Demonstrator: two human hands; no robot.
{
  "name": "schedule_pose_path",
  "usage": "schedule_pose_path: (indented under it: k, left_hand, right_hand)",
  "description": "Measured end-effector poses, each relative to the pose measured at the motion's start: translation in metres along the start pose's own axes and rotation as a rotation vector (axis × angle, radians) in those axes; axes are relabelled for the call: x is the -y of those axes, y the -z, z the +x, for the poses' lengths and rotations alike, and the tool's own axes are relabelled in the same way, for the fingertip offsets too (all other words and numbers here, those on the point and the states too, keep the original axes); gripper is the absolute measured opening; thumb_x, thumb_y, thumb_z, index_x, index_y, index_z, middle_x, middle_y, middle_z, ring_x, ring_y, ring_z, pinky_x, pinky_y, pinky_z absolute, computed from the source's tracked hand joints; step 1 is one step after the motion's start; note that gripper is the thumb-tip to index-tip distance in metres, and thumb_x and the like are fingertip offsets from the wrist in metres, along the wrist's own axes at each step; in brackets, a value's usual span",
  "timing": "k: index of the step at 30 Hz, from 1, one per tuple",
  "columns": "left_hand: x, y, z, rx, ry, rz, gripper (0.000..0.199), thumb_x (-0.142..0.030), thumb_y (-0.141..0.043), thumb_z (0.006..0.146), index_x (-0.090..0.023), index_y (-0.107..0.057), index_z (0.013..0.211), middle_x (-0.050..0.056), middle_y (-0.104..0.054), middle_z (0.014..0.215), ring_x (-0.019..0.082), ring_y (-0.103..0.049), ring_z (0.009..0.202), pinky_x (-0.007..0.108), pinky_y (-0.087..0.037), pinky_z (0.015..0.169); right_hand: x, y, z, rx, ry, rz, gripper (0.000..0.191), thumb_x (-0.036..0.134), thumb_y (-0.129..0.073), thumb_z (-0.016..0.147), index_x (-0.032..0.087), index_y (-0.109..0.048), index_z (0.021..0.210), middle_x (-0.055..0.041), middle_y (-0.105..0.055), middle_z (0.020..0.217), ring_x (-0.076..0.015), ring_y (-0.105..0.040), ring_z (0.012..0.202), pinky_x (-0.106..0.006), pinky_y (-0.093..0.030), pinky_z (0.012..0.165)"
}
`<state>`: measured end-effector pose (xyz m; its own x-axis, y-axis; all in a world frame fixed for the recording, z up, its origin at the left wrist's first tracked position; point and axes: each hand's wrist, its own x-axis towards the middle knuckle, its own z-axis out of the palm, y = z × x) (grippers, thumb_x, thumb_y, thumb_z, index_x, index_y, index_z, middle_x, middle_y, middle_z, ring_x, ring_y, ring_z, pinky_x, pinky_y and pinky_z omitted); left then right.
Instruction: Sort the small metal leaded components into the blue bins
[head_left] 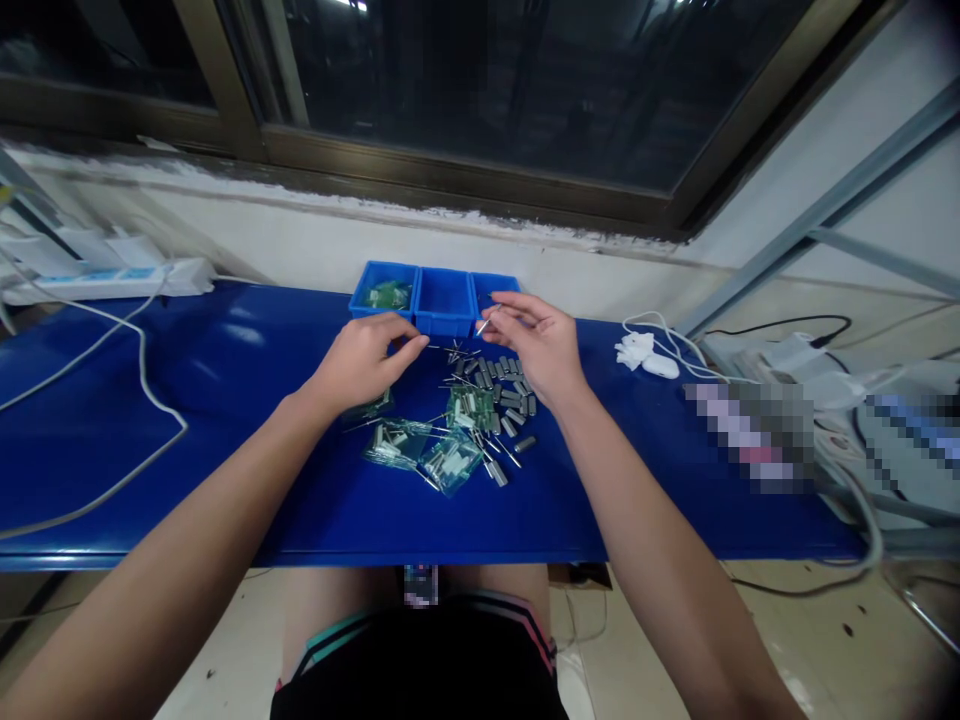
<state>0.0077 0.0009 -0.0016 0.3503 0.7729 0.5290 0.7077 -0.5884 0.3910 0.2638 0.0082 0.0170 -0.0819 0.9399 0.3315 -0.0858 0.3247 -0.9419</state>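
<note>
Your right hand (541, 345) is raised just in front of the blue parts bins (435, 295), with thumb and forefinger pinched shut on a small silver component (487, 322) whose thin leads stick out toward the left; holding it by the tips like that keeps the leads free and visible. Your left hand (360, 360) sits lower and to the left, knuckles up, its thumb and forefinger drawn together, though you cannot tell from here whether anything thin is caught between them. Between and below both hands lies the loose pile of metal-can components (501, 395), scattered on the blue table (187, 400) within easy reach of either hand, some lying over a green circuit board (469, 408). Nearer to you rest clear plastic bags (424, 455) with more of the same parts inside, set just beside the pile. The left bin holds more green boards (388, 294), the middle one looks bare, and your right hand partly hides the third. A white power strip (112, 280) and its cable (150, 390) run along the left of the table, well apart from the work, and a white corded device (651, 358) lies off to the right.
</note>
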Motion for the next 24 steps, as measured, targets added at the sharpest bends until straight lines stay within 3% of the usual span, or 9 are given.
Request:
schedule_pose_path:
  k: [3,5,9,11,14,16,18,21,24]
  left_hand:
    - [0.006,0.005,0.0,-0.012,0.017,0.043,0.043,-0.052,-0.052,0.105,-0.019,-0.078,0.098,0.009,-0.081,0.099,0.023,-0.073,0.085,0.036,-0.054,0.078]
    - [0.01,0.008,0.0,-0.028,0.04,0.073,0.043,-0.052,-0.052,0.104,-0.019,-0.079,0.098,0.01,-0.081,0.1,0.024,-0.073,0.085,0.037,-0.056,0.079]
    - [0.019,0.01,-0.001,-0.018,0.091,0.12,0.04,-0.05,-0.053,0.101,-0.02,-0.08,0.1,0.011,-0.081,0.105,0.027,-0.075,0.09,0.041,-0.057,0.082]
    - [0.023,0.008,-0.001,0.005,0.101,0.124,0.038,-0.048,-0.054,0.1,-0.02,-0.08,0.102,0.01,-0.081,0.106,0.028,-0.075,0.093,0.042,-0.058,0.086]
    - [0.024,0.002,-0.002,0.06,0.095,0.13,0.037,-0.047,-0.056,0.1,-0.02,-0.08,0.108,0.01,-0.081,0.11,0.029,-0.076,0.098,0.045,-0.059,0.094]
    - [0.022,-0.003,-0.001,0.107,0.076,0.161,0.04,-0.046,-0.055,0.102,-0.019,-0.08,0.117,0.012,-0.08,0.118,0.032,-0.076,0.106,0.047,-0.06,0.097]
    - [0.017,-0.01,0.0,0.159,0.033,0.2,0.041,-0.041,-0.051,0.105,-0.019,-0.078,0.126,0.013,-0.078,0.128,0.033,-0.074,0.117,0.048,-0.059,0.101]
    - [0.009,-0.018,0.004,0.253,-0.039,0.251,0.043,-0.026,-0.044,0.107,-0.021,-0.076,0.136,0.012,-0.075,0.141,0.033,-0.071,0.128,0.048,-0.058,0.105]
    - [0.004,-0.023,0.008,0.309,-0.052,0.334,0.047,-0.016,-0.043,0.105,-0.022,-0.077,0.136,0.011,-0.073,0.145,0.035,-0.072,0.128,0.05,-0.059,0.102]
  right_hand:
    - [0.005,0.008,0.004,-0.061,-0.088,0.104,0.034,0.05,-0.089,0.077,0.026,-0.073,0.094,-0.0027,-0.078,0.094,-0.0175,-0.076,0.087,-0.034,-0.063,0.078]
    - [0.003,0.013,0.008,-0.099,-0.158,0.099,0.039,0.059,-0.086,0.078,0.025,-0.066,0.084,-0.0013,-0.072,0.082,-0.0151,-0.072,0.075,-0.029,-0.056,0.063]
    - [-0.01,0.021,0.015,-0.163,-0.285,0.07,0.048,0.06,-0.083,0.081,0.026,-0.05,0.069,0.0042,-0.053,0.06,-0.0093,-0.048,0.051,-0.027,-0.036,0.046]
    - [-0.016,0.024,0.018,-0.188,-0.327,0.068,0.045,0.059,-0.083,0.081,0.025,-0.055,0.075,0.0027,-0.058,0.065,-0.0086,-0.048,0.051,-0.027,-0.033,0.046]
    - [-0.022,0.025,0.019,-0.231,-0.356,0.028,0.048,0.061,-0.086,0.078,0.026,-0.063,0.102,-0.0018,-0.073,0.09,-0.0103,-0.058,0.057,-0.028,-0.035,0.047]
    - [-0.024,0.024,0.018,-0.241,-0.31,-0.087,0.055,0.059,-0.086,0.078,0.028,-0.062,0.116,-0.0014,-0.074,0.098,-0.0114,-0.059,0.058,-0.029,-0.038,0.049]
    - [-0.026,0.019,0.015,-0.193,-0.187,-0.292,0.047,0.052,-0.083,0.082,0.028,-0.064,0.117,-0.0005,-0.074,0.096,-0.0126,-0.058,0.059,-0.031,-0.044,0.055]
    - [-0.028,0.007,0.006,0.025,0.062,-0.659,0.028,0.04,-0.075,0.09,0.023,-0.073,0.113,-0.0037,-0.077,0.097,-0.018,-0.064,0.073,-0.039,-0.054,0.077]
    - [-0.03,-0.008,-0.005,0.272,0.211,-0.94,0.028,0.034,-0.068,0.097,0.021,-0.078,0.119,-0.0096,-0.079,0.118,-0.0287,-0.068,0.107,-0.047,-0.052,0.097]
